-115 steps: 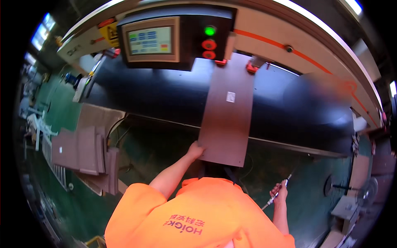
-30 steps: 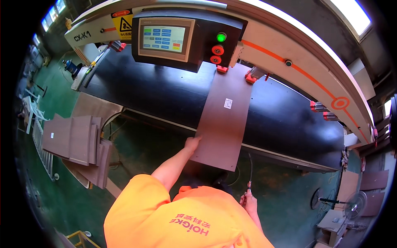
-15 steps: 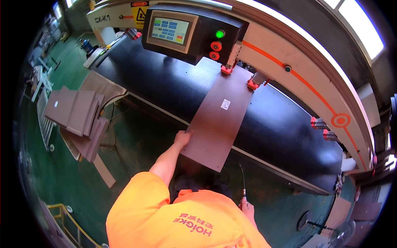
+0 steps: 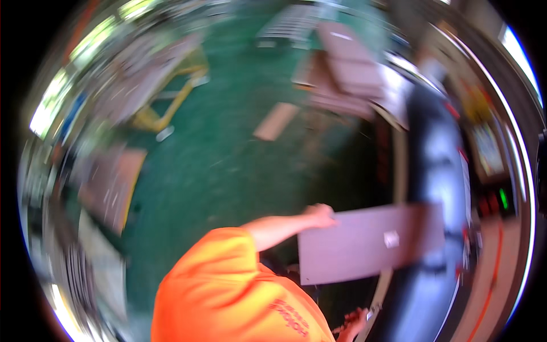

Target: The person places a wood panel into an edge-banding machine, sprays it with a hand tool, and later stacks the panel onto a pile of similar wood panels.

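Observation:
My left hand is closed on the near corner edge of a long mauve-brown board. A small white label is stuck on the board's face. The board's far part lies over the black machine bed, and its near part juts out past the bed's edge toward me. Low in the picture, my right hand is closed round a slim tool with a metal fitting. Motion blur hides the tool's exact kind. The right hand is beside the bed's edge, apart from the board.
A stack of similar boards rests beside the bed's far end. A loose strip lies on the green floor. Yellow-framed trolley and leaning panels stand left. The machine's beam runs along the right.
My view has swung left, bringing the stack and trolley across the picture. The board has come away from the red clamps toward me, still in my left hand. The right hand keeps its tool.

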Demonstrator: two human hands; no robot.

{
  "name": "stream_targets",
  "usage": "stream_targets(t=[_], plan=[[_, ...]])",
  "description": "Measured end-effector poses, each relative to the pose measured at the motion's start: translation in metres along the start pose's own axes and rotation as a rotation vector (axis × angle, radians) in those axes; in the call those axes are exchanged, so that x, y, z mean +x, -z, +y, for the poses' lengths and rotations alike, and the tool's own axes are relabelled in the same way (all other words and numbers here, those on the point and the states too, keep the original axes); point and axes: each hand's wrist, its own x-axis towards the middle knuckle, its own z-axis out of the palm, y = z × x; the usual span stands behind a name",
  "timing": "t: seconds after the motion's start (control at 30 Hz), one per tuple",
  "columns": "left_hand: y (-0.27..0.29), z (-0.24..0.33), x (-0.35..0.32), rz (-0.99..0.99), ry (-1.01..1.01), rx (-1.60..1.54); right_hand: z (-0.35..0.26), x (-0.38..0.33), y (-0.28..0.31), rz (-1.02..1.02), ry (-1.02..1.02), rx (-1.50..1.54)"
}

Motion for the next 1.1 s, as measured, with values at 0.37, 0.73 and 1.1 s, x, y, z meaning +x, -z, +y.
stream_targets(t=[0.37, 0.73, 1.1], plan=[[0.086, -0.300, -0.314, 0.291, 0.081, -0.083, 0.070, -0.042, -0.168, -0.543, -0.065, -0.200], [0.001, -0.515, -0.694, 0.566, 0.579, -0.230, 0.247, -0.293, -0.365, -1.090, -0.244, -0.292], [-0.009, -0.610, -0.817, 0.832, 1.038, -0.358, 0.384, -0.480, -0.562, -1.260, -0.272, -0.676]])
